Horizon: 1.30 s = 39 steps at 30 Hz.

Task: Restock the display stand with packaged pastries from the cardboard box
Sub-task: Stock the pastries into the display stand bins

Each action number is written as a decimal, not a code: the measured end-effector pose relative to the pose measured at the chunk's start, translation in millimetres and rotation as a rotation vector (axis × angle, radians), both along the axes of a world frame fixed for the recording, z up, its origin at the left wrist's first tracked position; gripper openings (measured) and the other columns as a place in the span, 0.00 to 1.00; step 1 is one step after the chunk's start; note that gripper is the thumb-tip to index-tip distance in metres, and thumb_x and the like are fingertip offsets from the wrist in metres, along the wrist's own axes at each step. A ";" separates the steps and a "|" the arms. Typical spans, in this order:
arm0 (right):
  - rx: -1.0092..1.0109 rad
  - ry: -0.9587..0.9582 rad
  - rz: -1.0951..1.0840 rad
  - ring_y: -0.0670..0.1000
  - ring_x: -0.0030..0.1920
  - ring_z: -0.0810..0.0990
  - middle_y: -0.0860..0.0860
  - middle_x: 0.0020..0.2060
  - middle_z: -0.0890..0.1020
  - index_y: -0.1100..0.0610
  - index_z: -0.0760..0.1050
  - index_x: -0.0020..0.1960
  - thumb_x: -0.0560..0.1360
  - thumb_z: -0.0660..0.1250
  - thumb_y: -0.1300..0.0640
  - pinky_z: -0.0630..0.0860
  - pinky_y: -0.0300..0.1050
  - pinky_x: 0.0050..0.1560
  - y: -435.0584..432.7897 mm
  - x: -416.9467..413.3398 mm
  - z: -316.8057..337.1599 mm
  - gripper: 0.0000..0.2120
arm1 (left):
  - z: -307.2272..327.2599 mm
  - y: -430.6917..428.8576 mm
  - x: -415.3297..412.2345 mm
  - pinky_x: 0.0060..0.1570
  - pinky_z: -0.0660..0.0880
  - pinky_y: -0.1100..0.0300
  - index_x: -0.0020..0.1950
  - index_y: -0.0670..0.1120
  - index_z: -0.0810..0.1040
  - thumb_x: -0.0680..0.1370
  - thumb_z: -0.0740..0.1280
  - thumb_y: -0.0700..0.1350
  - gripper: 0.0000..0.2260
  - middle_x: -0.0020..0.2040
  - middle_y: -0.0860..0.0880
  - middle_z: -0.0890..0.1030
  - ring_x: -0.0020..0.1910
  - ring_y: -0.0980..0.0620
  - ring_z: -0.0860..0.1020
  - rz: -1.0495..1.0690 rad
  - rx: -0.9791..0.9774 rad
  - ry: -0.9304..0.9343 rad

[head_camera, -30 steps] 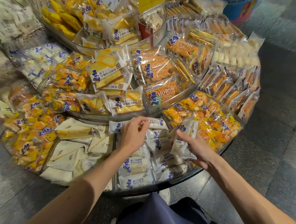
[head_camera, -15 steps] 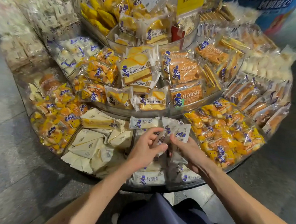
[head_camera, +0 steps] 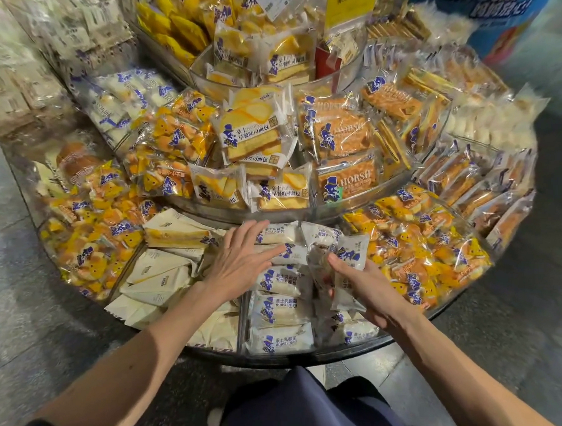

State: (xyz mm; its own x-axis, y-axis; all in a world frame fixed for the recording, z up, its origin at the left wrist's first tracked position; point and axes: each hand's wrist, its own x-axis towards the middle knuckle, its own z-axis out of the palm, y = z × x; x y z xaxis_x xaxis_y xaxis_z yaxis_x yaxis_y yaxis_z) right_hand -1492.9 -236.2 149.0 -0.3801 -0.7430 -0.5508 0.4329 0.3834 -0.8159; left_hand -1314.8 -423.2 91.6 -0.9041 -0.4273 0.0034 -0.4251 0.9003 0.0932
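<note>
A round tiered display stand (head_camera: 298, 360) fills the head view, packed with wrapped pastries. In its front bottom compartment lie several white bread packs (head_camera: 281, 310) with blue print. My left hand (head_camera: 241, 263) lies flat with straight fingers on the packs at the back of that compartment. My right hand (head_camera: 367, 289) grips an upright white pack (head_camera: 350, 265) at the compartment's right side, thumb across its front. No cardboard box is in view.
Triangular cream sandwich packs (head_camera: 159, 271) fill the compartment to the left. Yellow-orange bun bags (head_camera: 417, 249) fill the one to the right. The middle tier holds toast packs (head_camera: 254, 136) and brown HORSH packs (head_camera: 343, 180). Grey stone floor (head_camera: 510, 339) surrounds the stand.
My left hand let go of the pack it pinched and now lies flat on the packs. My right hand still holds an upright pack. The camera has moved closer.
</note>
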 end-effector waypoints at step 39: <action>0.112 -0.050 -0.134 0.51 0.26 0.77 0.55 0.34 0.82 0.52 0.71 0.65 0.80 0.66 0.58 0.71 0.39 0.18 47.7 -76.8 9.6 0.14 | 48.2 66.7 -98.3 0.50 0.70 0.56 0.55 0.49 0.84 0.75 0.74 0.50 0.10 0.50 0.51 0.78 0.54 0.46 0.77 0.366 0.647 0.151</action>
State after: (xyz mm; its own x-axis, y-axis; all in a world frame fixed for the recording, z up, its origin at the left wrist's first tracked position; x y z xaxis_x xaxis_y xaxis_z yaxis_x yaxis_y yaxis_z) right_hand -1569.7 -188.5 158.6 -0.4417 -0.6203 -0.6482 0.5251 0.4070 -0.7474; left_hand -1413.1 -356.5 139.9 -0.7138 -0.6588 -0.2376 -0.6271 0.4502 0.6357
